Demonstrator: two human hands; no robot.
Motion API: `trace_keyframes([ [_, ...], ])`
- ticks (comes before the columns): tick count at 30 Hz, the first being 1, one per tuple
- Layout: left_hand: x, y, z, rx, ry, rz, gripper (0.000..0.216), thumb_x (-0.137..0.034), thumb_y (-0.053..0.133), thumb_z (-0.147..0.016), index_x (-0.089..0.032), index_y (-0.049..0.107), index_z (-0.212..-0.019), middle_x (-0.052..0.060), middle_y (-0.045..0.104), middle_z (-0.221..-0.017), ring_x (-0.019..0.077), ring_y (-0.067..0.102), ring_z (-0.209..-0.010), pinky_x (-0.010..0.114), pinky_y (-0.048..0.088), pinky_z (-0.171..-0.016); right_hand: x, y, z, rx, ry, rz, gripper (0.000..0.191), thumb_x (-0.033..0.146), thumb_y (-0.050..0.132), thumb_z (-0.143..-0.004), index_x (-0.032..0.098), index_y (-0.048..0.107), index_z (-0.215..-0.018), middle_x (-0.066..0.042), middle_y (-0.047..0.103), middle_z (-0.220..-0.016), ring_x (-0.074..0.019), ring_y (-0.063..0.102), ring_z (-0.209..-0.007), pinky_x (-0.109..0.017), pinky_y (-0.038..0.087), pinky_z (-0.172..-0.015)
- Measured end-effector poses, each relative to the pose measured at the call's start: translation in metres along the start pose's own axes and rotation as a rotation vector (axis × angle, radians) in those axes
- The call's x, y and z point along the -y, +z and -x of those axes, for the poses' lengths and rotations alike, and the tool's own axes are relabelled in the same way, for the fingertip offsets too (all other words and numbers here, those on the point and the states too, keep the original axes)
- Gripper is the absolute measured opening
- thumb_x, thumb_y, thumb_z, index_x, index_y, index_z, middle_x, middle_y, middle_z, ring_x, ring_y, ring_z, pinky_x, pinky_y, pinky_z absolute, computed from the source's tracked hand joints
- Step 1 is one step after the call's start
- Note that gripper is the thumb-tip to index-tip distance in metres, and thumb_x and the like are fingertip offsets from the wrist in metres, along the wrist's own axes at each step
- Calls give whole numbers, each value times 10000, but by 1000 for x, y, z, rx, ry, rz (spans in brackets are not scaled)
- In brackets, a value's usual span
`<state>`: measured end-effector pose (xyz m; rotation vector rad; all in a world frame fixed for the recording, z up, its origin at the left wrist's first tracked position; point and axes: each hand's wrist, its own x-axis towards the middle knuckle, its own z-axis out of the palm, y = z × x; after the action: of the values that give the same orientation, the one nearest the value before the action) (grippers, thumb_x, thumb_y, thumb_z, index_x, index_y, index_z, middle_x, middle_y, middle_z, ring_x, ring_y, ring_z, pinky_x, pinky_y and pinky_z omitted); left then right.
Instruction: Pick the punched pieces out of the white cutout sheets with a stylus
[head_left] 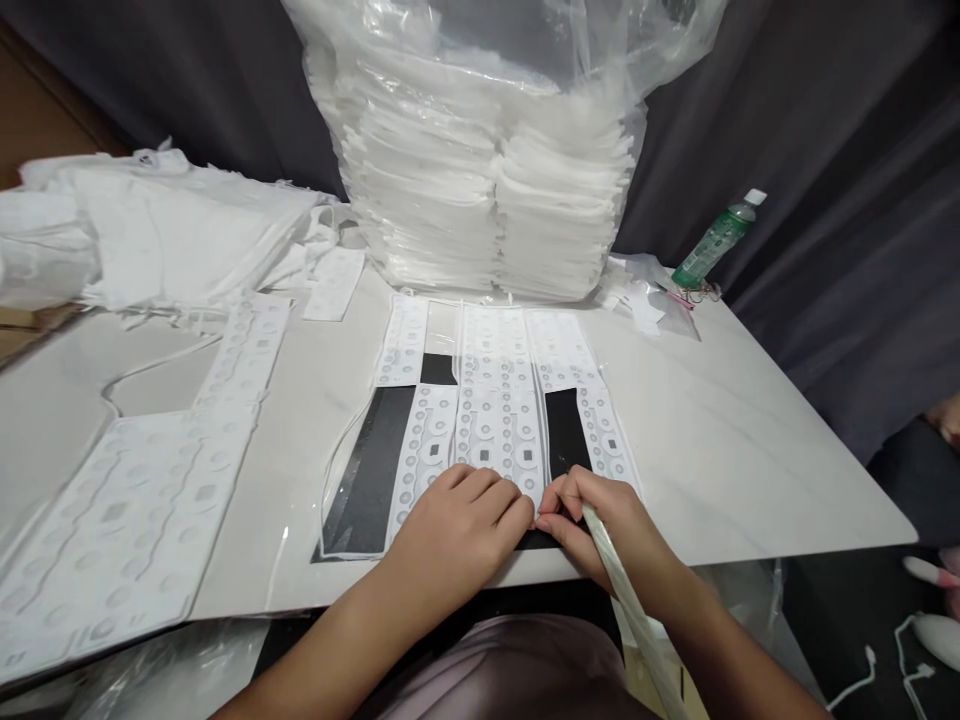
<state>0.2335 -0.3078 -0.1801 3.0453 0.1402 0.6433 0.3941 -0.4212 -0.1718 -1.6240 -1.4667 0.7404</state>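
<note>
A sheet of translucent white rubber keypad strips lies on a black backing near the table's front edge. My left hand rests palm down on the sheet's near end, fingers curled and pressed on it. My right hand meets it fingertip to fingertip, pinching the near edge of one strip. A thin torn-off translucent strip trails from under my right hand down over my wrist and off the table.
A big clear bag of stacked white keypad sheets stands at the back. Loose sheets pile at the back left, and another sheet lies front left. A green bottle lies at the right on the white marble table.
</note>
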Motion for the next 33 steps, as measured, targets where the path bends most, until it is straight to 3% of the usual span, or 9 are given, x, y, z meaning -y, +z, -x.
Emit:
trace_keyframes([
  [11,-1,0,-2,-12,-3,9,216,-80,420,-925,-156,567,-787,22,567,-705,179,540,-690,318,382,-652,2,8,3,-26,-113,153,249,37,412,-840,236,282,-765,20,471,-750,-109,454,-658,-222,370,-611],
  [33,1,3,-2,-4,22,24,202,-82,427,-925,-153,562,-793,21,573,-738,177,535,-713,328,395,-666,4,7,2,31,-145,296,218,7,342,-794,224,326,-776,-7,510,-748,-159,443,-679,-283,348,-632],
])
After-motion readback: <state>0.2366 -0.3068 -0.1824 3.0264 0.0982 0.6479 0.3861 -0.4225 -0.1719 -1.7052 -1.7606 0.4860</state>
